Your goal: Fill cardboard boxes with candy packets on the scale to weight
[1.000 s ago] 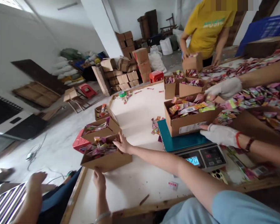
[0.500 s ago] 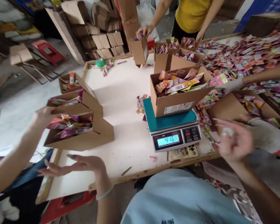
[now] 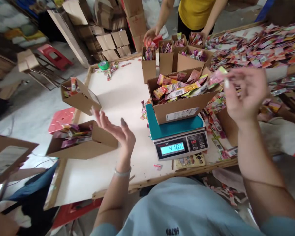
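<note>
My right hand (image 3: 247, 93) is raised at the right of a cardboard box, its fingers pinching a small pink and green packet (image 3: 218, 76) over the rim. That open cardboard box (image 3: 184, 113) is full of colourful packets and rests on the teal plate of a digital scale (image 3: 182, 146), whose display reads 410.8. My left hand (image 3: 119, 132) is held palm up with fingers spread and nothing in it. It hovers above the table, near another filled cardboard box (image 3: 81, 149) at the left.
Several filled boxes (image 3: 166, 62) stand at the back, with a co-worker's hand (image 3: 151, 35) over one. A heap of packets (image 3: 255, 49) covers the right side. A phone (image 3: 190, 161) lies under the scale's front. A tilted box (image 3: 80, 95) and green tape (image 3: 103, 65) are at left.
My right hand has moved up to the box and now pinches a packet. My left hand has risen rightward. The display dropped from 416.4 to 410.8. A left-hand box has left the table.
</note>
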Available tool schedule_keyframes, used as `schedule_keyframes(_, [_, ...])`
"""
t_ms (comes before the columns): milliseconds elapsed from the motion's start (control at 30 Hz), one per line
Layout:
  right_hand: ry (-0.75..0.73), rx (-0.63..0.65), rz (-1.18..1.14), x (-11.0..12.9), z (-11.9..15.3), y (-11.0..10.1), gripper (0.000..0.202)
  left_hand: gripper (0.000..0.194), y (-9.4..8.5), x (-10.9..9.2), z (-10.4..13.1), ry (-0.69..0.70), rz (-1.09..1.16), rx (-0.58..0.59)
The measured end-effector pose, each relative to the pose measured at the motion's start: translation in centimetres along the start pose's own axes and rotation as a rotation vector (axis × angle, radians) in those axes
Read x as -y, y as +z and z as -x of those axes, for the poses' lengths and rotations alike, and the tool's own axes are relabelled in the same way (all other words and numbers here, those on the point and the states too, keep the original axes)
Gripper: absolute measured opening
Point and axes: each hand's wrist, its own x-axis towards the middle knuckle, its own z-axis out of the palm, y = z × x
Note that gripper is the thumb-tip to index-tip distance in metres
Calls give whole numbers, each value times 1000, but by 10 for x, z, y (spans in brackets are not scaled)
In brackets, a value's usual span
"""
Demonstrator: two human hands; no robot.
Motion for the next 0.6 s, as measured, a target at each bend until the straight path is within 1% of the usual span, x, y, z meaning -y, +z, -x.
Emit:
schedule_keyframes(67, [-112, 186, 73, 6, -31, 9, 37, 62, 10, -8, -3, 25, 41, 61])
schedule_keyframes(100, [-153, 250, 108, 10, -45, 14, 41, 61, 14, -11, -5, 40, 43, 78])
schedule_keyframes(133, [-168, 299, 136, 14, -55, 19, 46, 60, 16, -13, -6, 56, 36, 81])
schedule_keyframes(200, [-148, 375, 175, 19, -68, 30, 53, 59, 18, -15, -7, 71, 3, 68])
schedule_keyframes(267, [-103, 479, 199, 20, -71, 42, 60, 59, 18, -13, -7, 61, -19, 55])
schedule_keyframes(367, [-62, 651, 171, 13, -66, 59, 64, 59, 18, -10, -4, 24, 6, 74])
schedule_keyframes(500, [-20, 827, 94, 2, -70, 71, 59, 55, 22, -10, -4, 64, 86, 72])
schedule_keyframes(600, [4, 911, -18, -1, -79, 76, 49, 54, 26, -11, -5, 86, 127, 60])
